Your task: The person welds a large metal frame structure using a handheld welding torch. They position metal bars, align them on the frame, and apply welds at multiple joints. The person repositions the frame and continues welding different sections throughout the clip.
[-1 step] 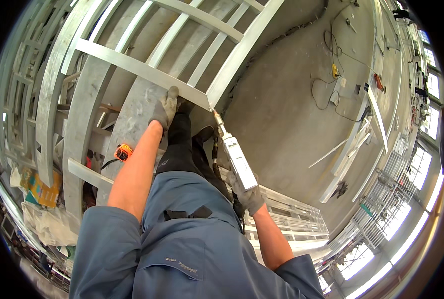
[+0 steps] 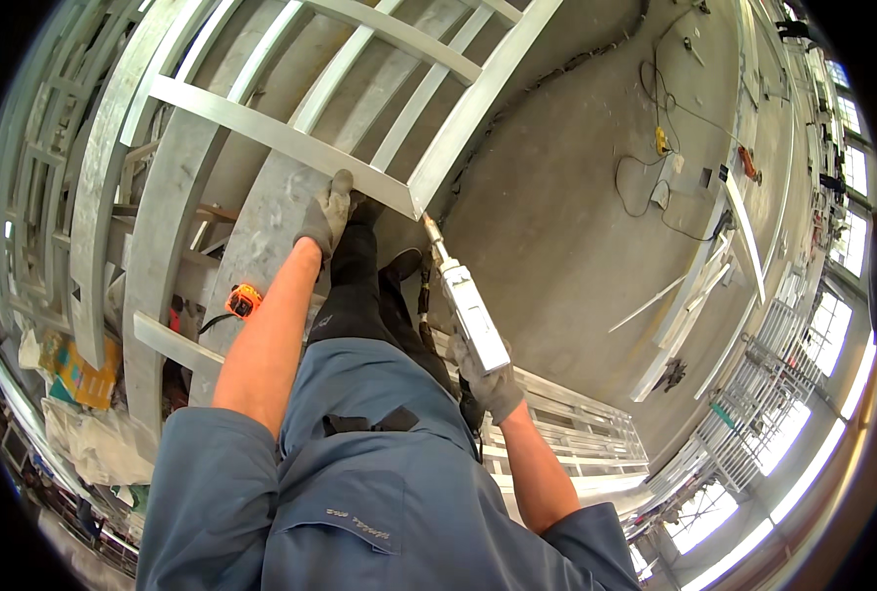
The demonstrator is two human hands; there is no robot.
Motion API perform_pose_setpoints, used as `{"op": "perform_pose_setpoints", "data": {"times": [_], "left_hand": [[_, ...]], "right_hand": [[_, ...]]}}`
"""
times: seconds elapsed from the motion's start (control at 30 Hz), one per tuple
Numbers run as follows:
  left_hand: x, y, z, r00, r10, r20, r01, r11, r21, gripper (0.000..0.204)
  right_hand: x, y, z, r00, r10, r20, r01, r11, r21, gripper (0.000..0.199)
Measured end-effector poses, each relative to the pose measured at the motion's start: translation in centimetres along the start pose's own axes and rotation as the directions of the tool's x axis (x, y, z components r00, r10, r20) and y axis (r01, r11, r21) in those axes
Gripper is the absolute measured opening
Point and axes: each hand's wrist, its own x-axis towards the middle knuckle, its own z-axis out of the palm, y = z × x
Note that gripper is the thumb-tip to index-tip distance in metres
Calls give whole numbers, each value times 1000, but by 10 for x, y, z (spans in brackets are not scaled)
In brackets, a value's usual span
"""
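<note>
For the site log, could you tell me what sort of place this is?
Probably a building under construction or a fabrication hall: bare concrete floor, stacked metal frames, loose cables, tall windows.

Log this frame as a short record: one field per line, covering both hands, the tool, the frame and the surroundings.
left hand: gloved left hand grips the corner of the metal frame
right hand: gloved right hand holds the caulking gun
tool tip: nozzle meets the frame's corner joint
frame: pale metal bars, crossbars between
nearby: orange tape measure lower left; cables on concrete floor
clothing: blue work shirt, dark trousers
</note>
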Motion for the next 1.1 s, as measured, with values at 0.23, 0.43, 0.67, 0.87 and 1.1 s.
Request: {"op": "perform_pose_setpoints", "data": {"times": [0.23,0.43,0.67,0.87,1.1], "left_hand": [[0,2,1,1000,-7,-14,7,999,-40,72],[-3,1,1,1000,19,-7,-20,998,-56,70],[0,1,-1,1000,-15,1,15,1000,8,70],[0,4,-1,1000,-27,10,27,1000,9,69],[4,-10,0,1000,-3,-14,4,999,50,71]], "right_hand": [[34,-22,-7,974,213,73,-221,964,144,28],[39,-16,3,972,233,29,-232,932,278,25],[39,-21,-2,969,238,60,-245,921,303,28],[40,-22,-1,973,223,57,-229,927,296,25],[40,-15,-8,957,227,180,-266,936,231,34]]}}
